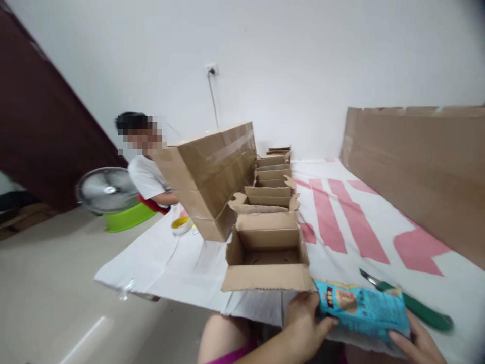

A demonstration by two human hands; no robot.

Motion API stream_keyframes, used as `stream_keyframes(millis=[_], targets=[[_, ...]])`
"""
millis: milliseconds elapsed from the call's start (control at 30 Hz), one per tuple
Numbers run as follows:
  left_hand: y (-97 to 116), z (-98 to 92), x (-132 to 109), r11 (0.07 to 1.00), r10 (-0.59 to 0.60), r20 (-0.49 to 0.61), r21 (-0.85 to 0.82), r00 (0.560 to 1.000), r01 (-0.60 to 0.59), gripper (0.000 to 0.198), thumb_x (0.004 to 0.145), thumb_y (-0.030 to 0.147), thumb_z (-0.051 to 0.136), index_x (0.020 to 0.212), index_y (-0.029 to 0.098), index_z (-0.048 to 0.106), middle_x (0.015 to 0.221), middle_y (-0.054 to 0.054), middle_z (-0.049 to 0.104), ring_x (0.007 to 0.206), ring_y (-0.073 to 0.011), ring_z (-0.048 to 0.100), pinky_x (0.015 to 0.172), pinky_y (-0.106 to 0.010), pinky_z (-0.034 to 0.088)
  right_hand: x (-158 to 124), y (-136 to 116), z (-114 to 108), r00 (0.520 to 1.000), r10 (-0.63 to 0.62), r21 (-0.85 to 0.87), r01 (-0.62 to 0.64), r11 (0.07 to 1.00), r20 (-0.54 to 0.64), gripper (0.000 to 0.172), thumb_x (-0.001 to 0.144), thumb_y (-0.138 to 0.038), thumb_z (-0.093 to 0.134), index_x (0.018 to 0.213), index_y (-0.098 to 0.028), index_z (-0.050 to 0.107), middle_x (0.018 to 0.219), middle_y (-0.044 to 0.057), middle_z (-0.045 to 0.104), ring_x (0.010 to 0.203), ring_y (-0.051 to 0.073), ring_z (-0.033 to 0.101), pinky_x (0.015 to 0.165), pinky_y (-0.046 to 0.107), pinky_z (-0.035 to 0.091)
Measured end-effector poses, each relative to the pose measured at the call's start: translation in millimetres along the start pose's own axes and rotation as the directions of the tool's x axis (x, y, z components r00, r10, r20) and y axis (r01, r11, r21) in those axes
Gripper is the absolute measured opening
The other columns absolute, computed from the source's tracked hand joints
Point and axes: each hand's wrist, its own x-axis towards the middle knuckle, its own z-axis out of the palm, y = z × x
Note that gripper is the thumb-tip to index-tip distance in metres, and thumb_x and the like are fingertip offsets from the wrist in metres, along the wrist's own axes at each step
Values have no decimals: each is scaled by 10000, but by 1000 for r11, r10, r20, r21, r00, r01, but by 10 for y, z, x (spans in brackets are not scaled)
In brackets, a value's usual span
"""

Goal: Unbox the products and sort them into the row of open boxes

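Note:
A blue printed snack packet lies level between my two hands at the table's front edge. My left hand grips its left end, thumb in front and fingers behind. At the packet's right end, my right hand has its thumb on the front face. Just left of the packet stands an open cardboard box, its flaps folded out and its visible inside bare. Behind the packet, partly covered by it, lies a knife with a green handle and a short metal blade.
More open boxes run in a row toward the wall. Left of them are stacked closed cartons and a tape roll. A large cardboard panel stands at right. Another person sits beyond the cartons, near a fan.

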Motion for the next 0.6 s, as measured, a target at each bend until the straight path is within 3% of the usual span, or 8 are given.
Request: stream_keyframes(millis=[133, 233, 367, 500, 600], targets=[[28, -49, -127, 981, 176, -48, -75, 983, -180, 256, 693, 219, 724, 949, 222, 716, 1010, -90, 652, 960, -268, 597, 851, -366, 479, -30, -273, 47, 999, 26, 128, -30, 991, 30, 697, 632, -634, 712, 1161, -186, 641, 1166, 153, 687, 1068, 364, 641, 876, 437, 551], [5, -69, -164, 957, 234, -57, -160, 971, -240, 293, 704, 186, 702, 990, 246, 715, 1120, -89, 626, 1073, -272, 572, 944, -378, 455, -23, -442, 91, 989, 14, 221, -47, 974, 149, 803, 612, -681, 710, 1231, -182, 595, 1149, 147, 692, 1070, 353, 633, 881, 445, 538], [-106, 33, -103, 899, 151, -14, -413, 988, -143, 571, 683, 226, 733, 1229, 191, 569, 1229, -127, 609, 1154, -290, 567, 992, -391, 452, -5, -595, 112, 968, -9, 203, -43, 978, 249, 753, 641, -670, 701, 1199, -173, 606, 1075, 117, 706, 992, 323, 644, 856, 415, 535], [-158, 156, 48, 793, -12, 5, -609, 1000, 12, 831, 613, 333, 810, 1330, 163, 426, 1230, -163, 620, 1122, -311, 601, 963, -408, 478, 0, -676, 138, 969, -6, 130, -27, 991, 247, 610, 753, -587, 653, 1188, -163, 600, 1064, 105, 697, 986, 297, 628, 884, 404, 512], [-75, 168, 151, 705, -34, 45, -707, 998, 55, 1001, 598, 382, 820, 1423, 181, 289, 1278, -166, 592, 1149, -313, 592, 978, -425, 468, 4, -702, 158, 982, 13, 177, -47, 983, 189, 574, 799, -555, 621, 1227, -176, 569, 1160, 114, 667, 1079, 297, 601, 947, 413, 482]])
